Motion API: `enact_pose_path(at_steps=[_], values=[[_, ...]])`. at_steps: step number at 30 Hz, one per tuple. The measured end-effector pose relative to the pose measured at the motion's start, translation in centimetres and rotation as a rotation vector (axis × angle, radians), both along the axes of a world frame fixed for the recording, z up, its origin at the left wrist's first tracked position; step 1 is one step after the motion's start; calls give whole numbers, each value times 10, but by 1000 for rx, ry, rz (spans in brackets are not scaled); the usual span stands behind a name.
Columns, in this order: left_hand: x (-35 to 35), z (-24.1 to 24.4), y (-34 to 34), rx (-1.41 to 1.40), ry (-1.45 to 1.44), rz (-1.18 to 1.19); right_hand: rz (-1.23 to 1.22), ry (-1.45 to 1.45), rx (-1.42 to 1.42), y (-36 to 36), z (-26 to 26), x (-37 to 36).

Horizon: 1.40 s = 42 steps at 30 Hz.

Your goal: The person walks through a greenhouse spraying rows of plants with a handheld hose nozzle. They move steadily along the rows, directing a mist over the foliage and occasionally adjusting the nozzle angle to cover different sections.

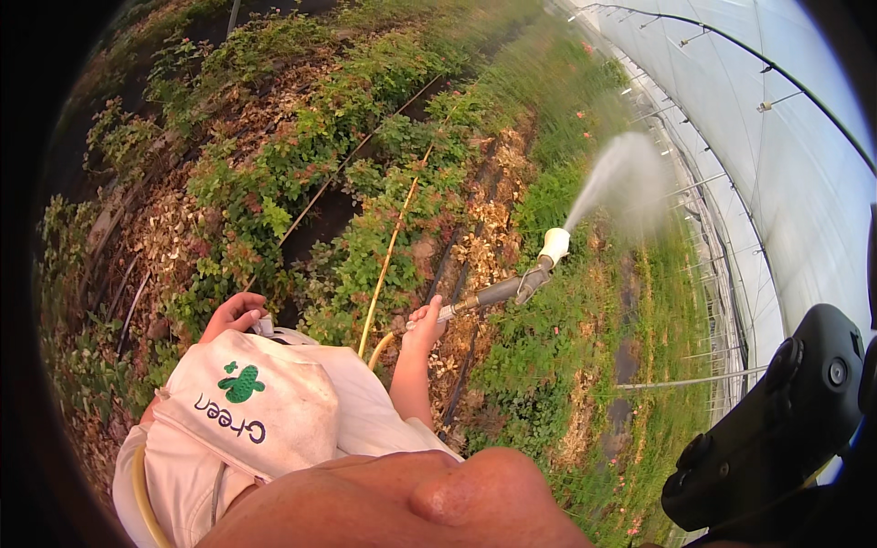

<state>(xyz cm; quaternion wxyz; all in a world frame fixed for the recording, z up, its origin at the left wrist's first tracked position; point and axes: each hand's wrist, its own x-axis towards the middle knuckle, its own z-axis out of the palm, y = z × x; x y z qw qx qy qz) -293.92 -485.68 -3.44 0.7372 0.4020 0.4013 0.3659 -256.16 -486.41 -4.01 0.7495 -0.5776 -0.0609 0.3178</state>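
Observation:
My right hand (426, 327) grips the pale handle of a spray gun (497, 292), ahead of me and pointing to the upper right. A white spray of liquid (620, 175) fans out of its cream-coloured nozzle (553, 245) over the plants. Behind that hand, a yellow hose (380, 348) curves down towards my body. My left hand (235, 316) is at my front with its fingers curled, beside a small white item (263, 325); whether it holds this is unclear. A beige cloth (274, 390) with a green emblem and lettering covers my chest and partly hides the left forearm.
Rows of leafy plants (404, 205), some with pink flowers, grow amid dry leaves (493, 240) and black drip lines (462, 274). A thin yellow line (401, 226) crosses the foliage. White greenhouse film (808, 171) rises at right. A black camera-like device (774, 411) blocks the lower right.

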Motion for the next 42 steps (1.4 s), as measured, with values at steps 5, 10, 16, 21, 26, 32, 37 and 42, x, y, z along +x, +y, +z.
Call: enact_pose_path(at_steps=[5, 10, 16, 21, 26, 32, 37, 42], values=[[-5, -2, -5, 17, 3, 28, 247, -57, -97, 18, -12, -31], [-8, -2, -10, 16, -8, 41, 446, -250, -206, 19, -35, -56], [-7, -1, -12, 9, -6, 40, 665, -452, -305, 7, -59, -73], [-5, -1, -16, 2, 2, 59, 752, -534, -319, -4, -53, -80], [-1, -1, -14, 10, 28, 37, 698, -481, -316, -21, -66, -68], [5, 6, -8, 4, 36, -23, 374, -398, -344, -33, -83, -22], [5, 5, -4, 3, 71, -55, -5, -174, -229, -44, -41, -2], [11, 7, 4, -10, 68, -97, -357, -20, -79, -64, -17, 22]])
